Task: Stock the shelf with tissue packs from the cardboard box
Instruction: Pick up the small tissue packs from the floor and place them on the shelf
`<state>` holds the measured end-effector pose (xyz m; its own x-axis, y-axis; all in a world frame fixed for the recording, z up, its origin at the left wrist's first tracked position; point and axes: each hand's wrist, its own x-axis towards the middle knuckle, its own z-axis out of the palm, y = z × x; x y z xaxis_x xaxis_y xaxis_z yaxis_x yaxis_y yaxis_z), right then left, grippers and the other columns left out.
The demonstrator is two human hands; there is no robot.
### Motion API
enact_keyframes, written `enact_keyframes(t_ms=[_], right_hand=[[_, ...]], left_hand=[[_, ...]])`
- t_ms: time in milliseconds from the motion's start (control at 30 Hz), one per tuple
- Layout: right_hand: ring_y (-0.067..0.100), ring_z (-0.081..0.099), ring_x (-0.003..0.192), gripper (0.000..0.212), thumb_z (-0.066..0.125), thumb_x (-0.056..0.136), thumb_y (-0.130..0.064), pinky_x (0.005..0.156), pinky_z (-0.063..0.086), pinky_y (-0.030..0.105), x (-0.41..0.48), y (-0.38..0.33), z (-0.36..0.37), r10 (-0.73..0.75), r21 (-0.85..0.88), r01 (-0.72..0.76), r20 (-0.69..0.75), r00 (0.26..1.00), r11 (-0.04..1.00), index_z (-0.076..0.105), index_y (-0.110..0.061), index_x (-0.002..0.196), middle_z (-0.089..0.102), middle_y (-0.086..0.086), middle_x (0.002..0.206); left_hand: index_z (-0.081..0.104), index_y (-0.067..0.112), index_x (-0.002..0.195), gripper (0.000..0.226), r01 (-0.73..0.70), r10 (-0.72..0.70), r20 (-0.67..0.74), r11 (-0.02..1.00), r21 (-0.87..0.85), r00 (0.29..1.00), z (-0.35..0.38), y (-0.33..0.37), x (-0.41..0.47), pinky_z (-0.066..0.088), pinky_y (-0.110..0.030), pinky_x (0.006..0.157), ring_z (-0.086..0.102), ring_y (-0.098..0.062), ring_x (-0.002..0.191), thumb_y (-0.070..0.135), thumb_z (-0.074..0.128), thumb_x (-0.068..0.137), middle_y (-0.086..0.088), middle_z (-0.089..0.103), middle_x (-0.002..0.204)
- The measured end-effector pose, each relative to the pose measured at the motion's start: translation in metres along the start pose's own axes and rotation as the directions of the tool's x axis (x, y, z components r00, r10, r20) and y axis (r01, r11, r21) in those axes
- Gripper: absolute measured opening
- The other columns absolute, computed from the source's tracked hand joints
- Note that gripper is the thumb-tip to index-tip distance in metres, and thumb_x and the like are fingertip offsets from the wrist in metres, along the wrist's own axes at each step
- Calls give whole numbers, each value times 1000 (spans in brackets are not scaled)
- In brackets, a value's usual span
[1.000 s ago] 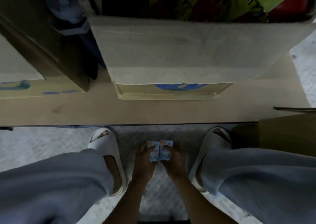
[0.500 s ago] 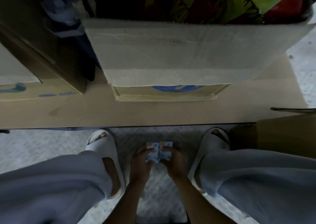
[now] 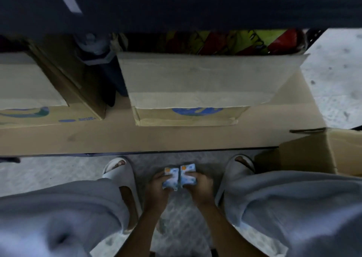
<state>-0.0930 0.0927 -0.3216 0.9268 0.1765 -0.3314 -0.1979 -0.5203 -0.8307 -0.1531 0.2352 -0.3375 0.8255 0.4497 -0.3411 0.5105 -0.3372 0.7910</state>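
Two small blue-and-white tissue packs sit side by side low between my knees, above the floor. My left hand [image 3: 157, 188] grips the left tissue pack [image 3: 170, 177], and my right hand [image 3: 201, 188] grips the right tissue pack [image 3: 188, 175]. The packs touch each other along their long edges. An open cardboard box [image 3: 321, 151] stands at the right, beside my right foot; its inside is hidden. The bottom shelf board [image 3: 156, 137] runs across the view just ahead of my feet.
On the shelf board stand a large cardboard carton [image 3: 188, 84] in the middle and another carton [image 3: 33, 92] at the left. Colourful packets [image 3: 235, 41] lie behind them. A dark upper shelf [image 3: 176, 3] covers the top of the view. My feet wear white slippers [image 3: 119, 170].
The view has tilted up, so the dark upper shelf now shows. Both hands keep hold of the two packs, which have risen slightly toward the shelf edge.
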Motion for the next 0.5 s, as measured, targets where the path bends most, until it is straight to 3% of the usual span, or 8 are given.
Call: enact_keyframes(t_ms=[33,100,167,267,367,433,500], right_hand=[[0,62,80,24,68,73,-38,75,50,10,-1,-3,-6,-56,-27,56,-31,998,998,75,-17,82,72,-5,87],[6,64,76,4,72,74,-14,66,52,12,-6,-14,-14,-65,-98,59,-56,996,993,72,-15,78,70,1,84],[-4,65,77,22,78,61,-9,67,51,12,-14,-28,-23,-76,-42,73,-76,994,996,71,-16,81,67,-10,82],[-17,61,80,33,80,53,-12,72,47,5,-29,-58,-37,-44,170,60,-101,994,984,73,-8,86,65,-16,84],[-11,64,73,16,74,71,9,66,49,9,-48,-87,-53,-101,191,129,-152,983,973,71,1,84,70,-14,72],[-12,64,70,14,71,74,9,65,48,8,-63,-111,-64,-142,195,164,-123,982,967,71,4,87,69,-11,74],[-17,61,71,22,74,69,5,66,46,4,-76,-131,-73,-210,142,223,-106,972,964,73,-3,90,68,-9,82]], left_hand=[[71,19,102,38,-8,8,8,1000,-20,1000,-5,8,-1,51,-25,88,63,-19,104,30,71,66,1,64,113],[71,6,105,32,-11,13,41,998,-55,999,-13,21,-5,47,-13,82,58,-22,107,1,73,73,-3,57,119],[72,9,100,38,24,-19,46,995,-101,999,-24,35,-10,49,-14,75,58,-23,105,-14,70,70,-12,55,127],[73,15,93,35,-43,45,18,994,-105,999,-44,54,-24,55,-27,78,61,-27,104,-13,69,72,-18,56,128],[71,9,97,27,-170,168,-63,985,-33,984,-61,76,-40,51,-29,92,57,-27,112,-11,60,83,-17,54,132],[69,12,104,31,-221,215,-75,972,-85,974,-73,98,-55,46,-25,95,54,-30,120,-8,59,84,-14,57,128],[67,13,115,37,-238,234,-95,971,-26,968,-89,118,-67,39,-21,99,51,-28,124,-4,63,82,-9,57,129]])
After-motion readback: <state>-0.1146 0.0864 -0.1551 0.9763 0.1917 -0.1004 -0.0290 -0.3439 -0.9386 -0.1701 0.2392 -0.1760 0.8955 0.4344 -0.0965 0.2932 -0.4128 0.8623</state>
